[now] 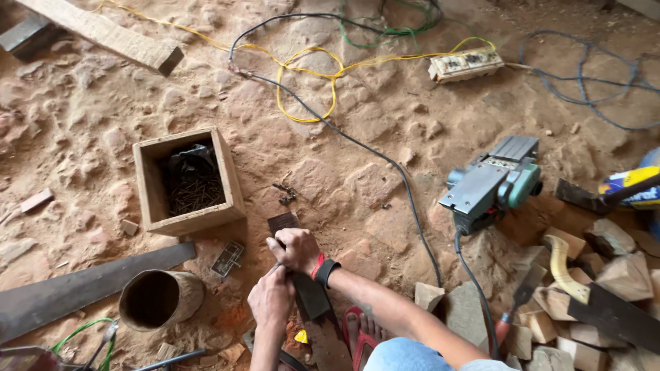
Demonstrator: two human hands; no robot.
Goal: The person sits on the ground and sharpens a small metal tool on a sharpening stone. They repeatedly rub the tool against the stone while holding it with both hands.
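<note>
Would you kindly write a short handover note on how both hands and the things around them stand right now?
Right hand: closed on the upper part of a dark flat strip standing on the dirt floor.
Left hand: pressed against the strip beside it; grip unclear.
Nearby: wooden box of nails on the left, hollow wooden cylinder below it, electric planer on the right.
Done or left: cannot tell.
</note>
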